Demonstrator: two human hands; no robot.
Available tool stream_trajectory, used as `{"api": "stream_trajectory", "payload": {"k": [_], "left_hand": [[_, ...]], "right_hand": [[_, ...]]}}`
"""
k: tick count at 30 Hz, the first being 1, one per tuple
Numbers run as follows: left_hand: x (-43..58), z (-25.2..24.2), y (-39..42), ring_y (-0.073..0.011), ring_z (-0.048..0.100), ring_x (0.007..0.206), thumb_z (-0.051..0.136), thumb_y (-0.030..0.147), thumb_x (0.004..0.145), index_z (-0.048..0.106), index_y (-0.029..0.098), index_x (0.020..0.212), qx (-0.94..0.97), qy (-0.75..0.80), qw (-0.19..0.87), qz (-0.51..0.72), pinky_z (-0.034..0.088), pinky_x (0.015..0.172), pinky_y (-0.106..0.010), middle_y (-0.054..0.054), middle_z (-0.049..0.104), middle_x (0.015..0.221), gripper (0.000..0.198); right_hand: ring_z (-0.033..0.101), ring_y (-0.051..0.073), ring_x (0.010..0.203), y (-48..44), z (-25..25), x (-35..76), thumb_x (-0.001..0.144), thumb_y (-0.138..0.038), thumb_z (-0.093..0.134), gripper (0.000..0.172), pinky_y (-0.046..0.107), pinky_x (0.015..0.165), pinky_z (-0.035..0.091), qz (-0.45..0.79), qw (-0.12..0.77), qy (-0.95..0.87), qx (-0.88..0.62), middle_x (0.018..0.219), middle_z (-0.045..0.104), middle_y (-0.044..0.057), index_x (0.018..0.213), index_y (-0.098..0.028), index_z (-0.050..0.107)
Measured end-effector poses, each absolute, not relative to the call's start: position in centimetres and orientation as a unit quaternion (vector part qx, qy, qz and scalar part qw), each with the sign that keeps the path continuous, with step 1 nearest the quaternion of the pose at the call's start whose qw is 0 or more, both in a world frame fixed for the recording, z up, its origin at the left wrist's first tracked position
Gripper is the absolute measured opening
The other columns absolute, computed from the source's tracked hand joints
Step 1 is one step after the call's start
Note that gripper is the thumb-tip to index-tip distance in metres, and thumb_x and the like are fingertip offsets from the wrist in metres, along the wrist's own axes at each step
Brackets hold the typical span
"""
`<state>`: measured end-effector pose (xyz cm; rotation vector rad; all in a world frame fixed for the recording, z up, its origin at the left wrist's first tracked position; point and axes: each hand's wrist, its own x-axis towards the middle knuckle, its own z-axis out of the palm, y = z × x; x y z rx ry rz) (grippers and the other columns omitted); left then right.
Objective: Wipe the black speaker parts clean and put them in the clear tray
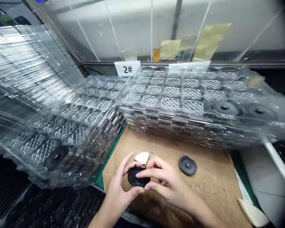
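Observation:
My left hand (120, 186) and my right hand (166, 183) together hold a black round rubber-like disc (137, 176) low over a cardboard sheet (204, 193). Fingers of both hands cover much of the disc. Just beyond it is a white curved-edged piece (142, 157), possibly a peel-off liner; I cannot tell whether it is attached. To the right of my right hand, a second black disc with a central hub (187, 165) lies on the cardboard, apart from my fingers.
Stacks of clear plastic trays stand at the back right (180, 123) and left (68, 126), with black discs in several cells (224, 107). A "2#" card (127, 68) stands behind them. A cream-white piece (253, 212) lies at the lower right.

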<state>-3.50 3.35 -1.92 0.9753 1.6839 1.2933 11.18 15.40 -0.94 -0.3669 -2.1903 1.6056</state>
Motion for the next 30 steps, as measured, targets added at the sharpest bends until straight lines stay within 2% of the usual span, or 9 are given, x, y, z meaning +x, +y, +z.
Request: {"api": "stream_trajectory", "payload": {"k": [3, 6, 8, 12, 15, 17, 20, 25, 30], "left_hand": [[-3.7, -2.4, 2.9, -0.0232, 0.056, 0.106, 0.069, 0.055, 0.062, 0.043, 0.028, 0.127, 0.388, 0.649, 0.432, 0.492, 0.039, 0.094, -0.031, -0.004, 0.065, 0.109, 0.076], [-4.2, -2.8, 2.7, -0.0235, 0.062, 0.089, 0.070, 0.046, 0.065, 0.066, 0.023, 0.097, 0.421, 0.644, 0.464, 0.438, 0.046, 0.080, -0.029, -0.003, 0.069, 0.091, 0.039], [-4.7, -3.0, 2.5, -0.0220, 0.062, 0.076, 0.066, 0.045, 0.069, 0.069, 0.020, 0.077, 0.434, 0.641, 0.467, 0.428, 0.046, 0.070, -0.027, -0.003, 0.068, 0.075, 0.027], [-5.3, -3.4, 2.1, -0.0165, 0.055, 0.059, 0.064, 0.044, 0.071, 0.066, 0.017, 0.062, 0.424, 0.647, 0.451, 0.444, 0.043, 0.057, -0.023, -0.001, 0.061, 0.058, 0.029], [-5.6, -3.3, 2.2, -0.0160, 0.055, 0.061, 0.064, 0.047, 0.070, 0.067, 0.018, 0.064, 0.421, 0.639, 0.442, 0.468, 0.043, 0.058, -0.023, 0.000, 0.062, 0.060, 0.030], [-6.1, -3.2, 2.8, -0.0178, 0.058, 0.066, 0.060, 0.056, 0.071, 0.069, 0.019, 0.074, 0.422, 0.624, 0.437, 0.491, 0.046, 0.064, -0.025, -0.002, 0.067, 0.069, 0.038], [-7.4, -3.9, 4.2, -0.0199, 0.062, 0.070, 0.051, 0.061, 0.074, 0.067, 0.017, 0.089, 0.415, 0.623, 0.422, 0.511, 0.049, 0.070, -0.029, -0.007, 0.071, 0.081, 0.050], [-8.9, -8.3, 6.0, -0.0255, 0.064, 0.082, 0.043, 0.055, 0.081, 0.062, 0.011, 0.096, 0.365, 0.695, 0.350, 0.511, 0.049, 0.080, -0.039, -0.014, 0.070, 0.090, 0.050], [-8.6, -11.6, 5.4, -0.0291, 0.065, 0.086, 0.053, 0.055, 0.075, 0.066, 0.017, 0.089, 0.399, 0.701, 0.341, 0.482, 0.048, 0.082, -0.041, -0.010, 0.071, 0.087, 0.043]], "right_hand": [[0.055, 0.014, 0.084, 14.4, -0.4, 11.8, 0.084, -0.030, 0.061, 0.026, 0.025, 0.076, 0.045, 0.529, 0.185, -0.815, -0.146, 0.093, 0.053, 0.002, 0.109, -0.028, 0.064], [0.056, 0.013, 0.078, 13.4, 0.4, 12.2, 0.080, -0.035, 0.064, 0.027, 0.022, 0.071, 0.045, 0.499, 0.172, -0.833, -0.165, 0.087, 0.056, 0.001, 0.106, -0.025, 0.067], [0.057, 0.012, 0.075, 12.9, 0.9, 12.4, 0.082, -0.033, 0.063, 0.025, 0.020, 0.068, 0.045, 0.490, 0.179, -0.833, -0.182, 0.083, 0.058, 0.000, 0.105, -0.023, 0.067], [0.056, 0.011, 0.068, 12.0, 1.3, 12.0, 0.087, -0.025, 0.055, 0.015, 0.019, 0.061, 0.043, 0.432, 0.204, -0.845, -0.241, 0.075, 0.059, 0.000, 0.087, -0.019, 0.069], [0.053, 0.008, 0.058, 12.0, 1.7, 11.6, 0.087, -0.024, 0.055, 0.027, 0.017, 0.051, 0.039, 0.395, 0.199, -0.857, -0.263, 0.066, 0.056, -0.002, 0.063, -0.016, 0.063], [0.052, 0.007, 0.055, 12.6, 2.6, 11.8, 0.086, -0.025, 0.056, 0.030, 0.017, 0.049, 0.038, 0.371, 0.202, -0.861, -0.283, 0.063, 0.055, -0.003, 0.058, -0.016, 0.060], [0.056, 0.009, 0.060, 15.5, 5.4, 13.2, 0.087, -0.028, 0.054, 0.029, 0.019, 0.056, 0.042, 0.309, 0.234, -0.855, -0.346, 0.066, 0.058, -0.002, 0.061, -0.017, 0.061], [0.059, 0.016, 0.078, 24.4, 10.4, 16.0, 0.089, -0.034, 0.049, 0.028, 0.029, 0.070, 0.045, 0.131, 0.302, -0.790, -0.517, 0.080, 0.063, 0.003, 0.076, -0.014, 0.063], [0.061, 0.014, 0.073, 30.7, 10.7, 15.6, 0.089, -0.038, 0.052, 0.028, 0.030, 0.067, 0.051, 0.068, 0.204, -0.757, -0.617, 0.084, 0.062, 0.001, 0.089, -0.011, 0.060]]}}
